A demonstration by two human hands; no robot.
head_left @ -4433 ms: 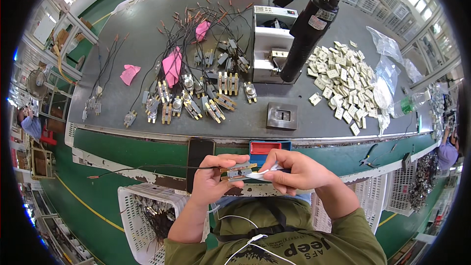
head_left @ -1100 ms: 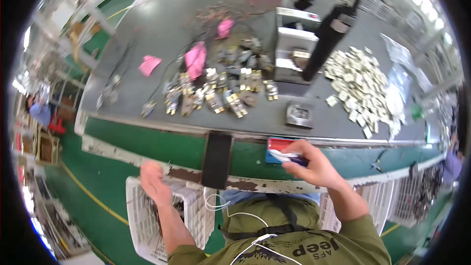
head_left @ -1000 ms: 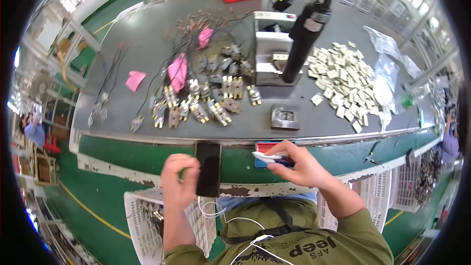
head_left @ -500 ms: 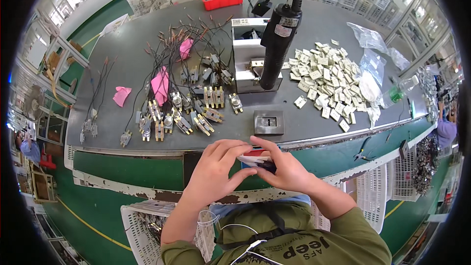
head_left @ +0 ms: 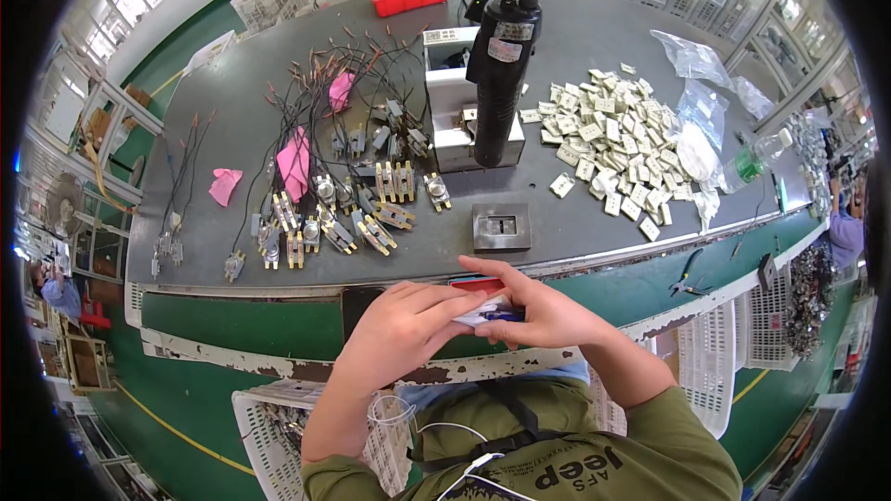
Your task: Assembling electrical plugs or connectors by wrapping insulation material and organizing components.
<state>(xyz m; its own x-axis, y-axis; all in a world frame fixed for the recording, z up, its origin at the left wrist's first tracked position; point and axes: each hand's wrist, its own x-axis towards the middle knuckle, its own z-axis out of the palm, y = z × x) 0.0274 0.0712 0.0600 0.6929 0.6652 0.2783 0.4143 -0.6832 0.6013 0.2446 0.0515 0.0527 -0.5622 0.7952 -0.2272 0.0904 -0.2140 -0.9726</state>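
One white-and-blue bundle [head_left: 475, 317] at the bench [head_left: 571, 234]'s near edge: right hand [head_left: 552, 315] pinches it, thumb to fingers; left hand [head_left: 392, 329] curls alongside (its grip's hidden, can't tell). Probably light, soft; best held at the stiffer-looking blue part [head_left: 506, 316].

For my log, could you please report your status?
Right hand holding white-and-blue item, left hand close against it. Item partly hidden between hands. Red tray just beyond.
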